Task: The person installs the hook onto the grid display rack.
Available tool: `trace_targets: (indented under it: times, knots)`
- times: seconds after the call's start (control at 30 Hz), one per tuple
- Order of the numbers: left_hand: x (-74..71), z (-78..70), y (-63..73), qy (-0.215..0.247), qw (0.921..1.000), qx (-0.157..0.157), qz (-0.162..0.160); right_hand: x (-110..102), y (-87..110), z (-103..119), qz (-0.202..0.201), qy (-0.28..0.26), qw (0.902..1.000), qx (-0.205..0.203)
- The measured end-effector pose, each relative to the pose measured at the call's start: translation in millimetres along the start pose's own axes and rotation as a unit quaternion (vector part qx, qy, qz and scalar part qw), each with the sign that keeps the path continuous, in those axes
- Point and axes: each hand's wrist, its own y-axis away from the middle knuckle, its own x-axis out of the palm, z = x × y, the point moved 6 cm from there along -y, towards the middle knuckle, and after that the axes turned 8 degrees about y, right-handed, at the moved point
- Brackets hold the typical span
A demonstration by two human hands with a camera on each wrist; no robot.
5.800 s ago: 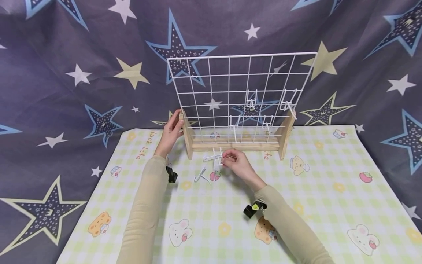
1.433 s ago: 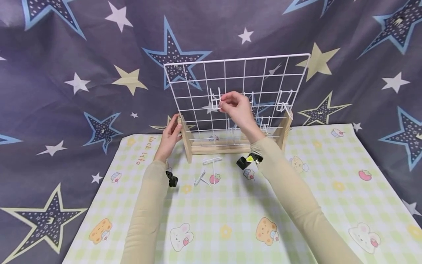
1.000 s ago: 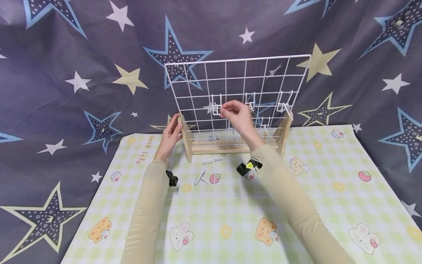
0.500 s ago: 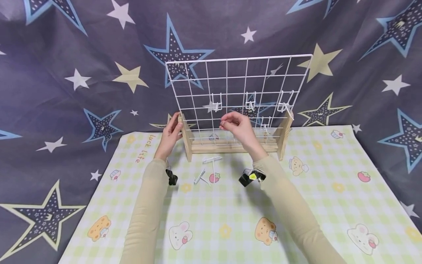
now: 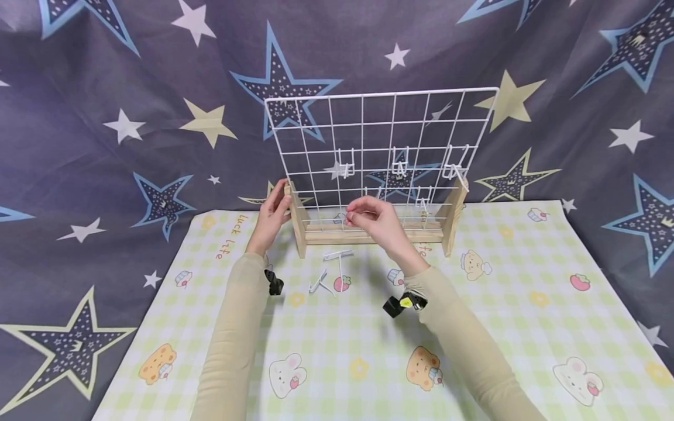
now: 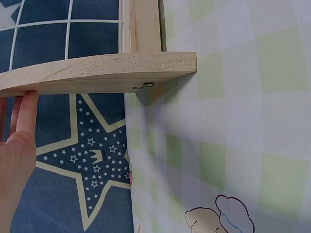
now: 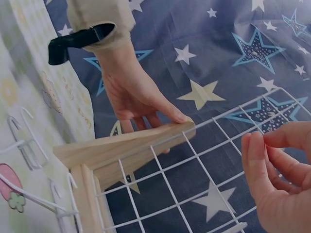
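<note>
My left hand (image 5: 272, 217) grips the upper part of the wooden side piece (image 6: 97, 73) of a white wire grid rack (image 5: 361, 124), thumb on its edge and fingers behind. My right hand (image 5: 380, 225) is in front of the lower grid, its fingers loosely curled with nothing between them. A white wire hook (image 5: 346, 170) hangs on the grid left of the middle. More hooks hang there: a middle hook (image 5: 399, 168), a right hook (image 5: 454, 171) and a lower hook (image 5: 423, 202). Another lower one is mostly hidden behind my right hand.
Two loose white hooks lie on the checked cloth in front of the rack: a farther hook (image 5: 339, 255) and a nearer hook (image 5: 319, 283). A wooden crossbar (image 5: 337, 237) joins the rack's sides at the bottom. A dark star-printed curtain (image 5: 174, 88) stands close behind.
My right hand picked a hook off the table, hung it on the left part of the grid and let go, then moved down. My left hand has stayed on the rack's side.
</note>
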Motion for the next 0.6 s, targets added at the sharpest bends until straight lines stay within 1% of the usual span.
trace_targets:
  times: [0.17, 0.3, 0.47, 0.53, 0.6]
  knots:
    - [1.0, 0.7, 0.2, 0.0, 1.0, -0.004, 0.0, 5.8, 7.7, -2.7, 0.013, 0.009, 0.9998, -0.008]
    - [1.2, -0.4, 1.5, 0.0, 1.0, -0.01, -0.001, 9.9, 13.4, -9.9, 0.027, 0.008, 0.9996, 0.005]
    - [1.8, -5.6, 2.9, 0.006, 0.9998, -0.014, -0.011, 14.4, 21.3, -22.0, 0.042, 0.029, 0.9984, 0.023]
    - [2.4, -8.3, 3.4, 0.0, 0.9998, -0.013, -0.014, 16.2, 24.5, -26.0, 0.047, 0.036, 0.9979, 0.025]
    - [2.2, -12.6, 4.3, -0.012, 0.9997, -0.004, -0.022, 19.1, 27.2, -29.4, 0.059, 0.042, 0.997, 0.027]
